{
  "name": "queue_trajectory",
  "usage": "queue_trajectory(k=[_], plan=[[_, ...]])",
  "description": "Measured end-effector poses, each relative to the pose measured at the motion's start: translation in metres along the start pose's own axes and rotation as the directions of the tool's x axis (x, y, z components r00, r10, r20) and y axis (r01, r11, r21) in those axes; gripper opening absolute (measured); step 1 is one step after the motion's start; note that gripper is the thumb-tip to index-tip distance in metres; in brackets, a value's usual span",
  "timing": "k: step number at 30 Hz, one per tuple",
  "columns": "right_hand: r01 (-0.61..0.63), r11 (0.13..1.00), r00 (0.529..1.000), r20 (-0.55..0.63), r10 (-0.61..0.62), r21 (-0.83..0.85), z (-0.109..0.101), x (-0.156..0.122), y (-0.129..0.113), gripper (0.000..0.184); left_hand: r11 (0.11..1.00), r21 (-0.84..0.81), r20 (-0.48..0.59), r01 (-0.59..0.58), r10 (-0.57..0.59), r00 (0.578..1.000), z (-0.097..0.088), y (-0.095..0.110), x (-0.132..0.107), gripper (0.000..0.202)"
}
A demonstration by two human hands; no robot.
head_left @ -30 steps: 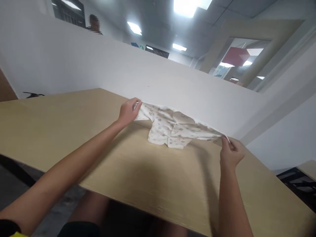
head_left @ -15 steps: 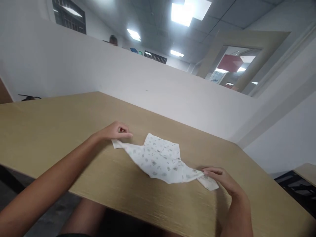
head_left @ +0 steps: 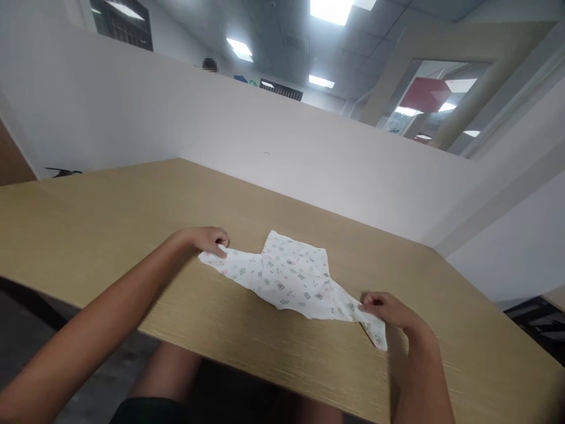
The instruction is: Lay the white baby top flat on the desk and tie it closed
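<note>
A small white baby shirt [head_left: 295,277] with a scattered print of little figures lies spread on the wooden table, its sleeves stretched out to both sides. My left hand [head_left: 209,239] is closed in a pinch on the upper edge of the left sleeve, near the cuff. On the other side, my right hand [head_left: 388,308] pinches the right sleeve partway along. Beyond those fingers the right sleeve's end hangs loose and bends toward me, with a fold along its lower edge.
The light wooden table [head_left: 110,218] reaches back to a low white partition [head_left: 247,129]. Its front edge runs just above my legs. A dark rack [head_left: 536,327] stands at the far right, and the top of a person's head [head_left: 210,65] shows beyond the partition.
My left hand has come down onto the left sleeve and pinches it. The shirt lies flatter, its lower edge smoother. The right sleeve's end now points more toward me.
</note>
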State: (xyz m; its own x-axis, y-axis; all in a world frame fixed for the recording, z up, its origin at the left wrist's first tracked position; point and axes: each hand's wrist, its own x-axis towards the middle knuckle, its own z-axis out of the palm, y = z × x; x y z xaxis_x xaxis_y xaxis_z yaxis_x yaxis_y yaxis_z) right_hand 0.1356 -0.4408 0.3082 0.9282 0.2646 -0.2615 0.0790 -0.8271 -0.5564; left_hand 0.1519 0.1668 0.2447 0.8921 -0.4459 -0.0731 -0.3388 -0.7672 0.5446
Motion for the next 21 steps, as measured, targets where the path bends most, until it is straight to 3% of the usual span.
queue_trajectory(k=[4,7,9,11,16,18,21], plan=[[0.003,1.0,0.971,-0.24,0.004,0.029,0.0,0.0,-0.002,0.063,0.999,-0.038,-0.047,0.031,-0.033,0.998,-0.003,0.007,-0.003,0.049],[-0.06,0.997,0.883,-0.463,0.072,0.043,-0.001,0.007,0.003,0.064,0.998,-0.034,-0.088,0.058,-0.061,0.994,-0.005,0.009,-0.004,0.05],[-0.128,0.991,0.832,-0.542,0.119,0.022,-0.002,0.012,0.006,0.07,0.997,-0.052,-0.099,0.059,-0.064,0.993,-0.005,0.008,-0.005,0.053],[-0.172,0.985,0.822,-0.546,0.162,0.033,-0.004,0.012,0.007,0.076,0.993,-0.09,-0.104,0.081,-0.09,0.99,-0.005,0.006,-0.005,0.06],[-0.168,0.973,0.922,-0.323,0.213,0.161,-0.008,-0.008,0.009,0.072,0.949,-0.235,0.032,0.209,-0.208,0.978,-0.006,0.007,-0.007,0.06],[-0.197,0.969,0.923,-0.306,0.235,0.149,-0.01,-0.014,0.013,0.064,0.928,-0.307,0.07,0.212,-0.2,0.977,-0.008,0.011,-0.009,0.057],[-0.219,0.965,0.888,-0.379,0.259,0.146,-0.011,-0.016,0.019,0.062,0.878,-0.435,0.022,0.198,-0.21,0.977,-0.011,0.02,-0.014,0.051]])
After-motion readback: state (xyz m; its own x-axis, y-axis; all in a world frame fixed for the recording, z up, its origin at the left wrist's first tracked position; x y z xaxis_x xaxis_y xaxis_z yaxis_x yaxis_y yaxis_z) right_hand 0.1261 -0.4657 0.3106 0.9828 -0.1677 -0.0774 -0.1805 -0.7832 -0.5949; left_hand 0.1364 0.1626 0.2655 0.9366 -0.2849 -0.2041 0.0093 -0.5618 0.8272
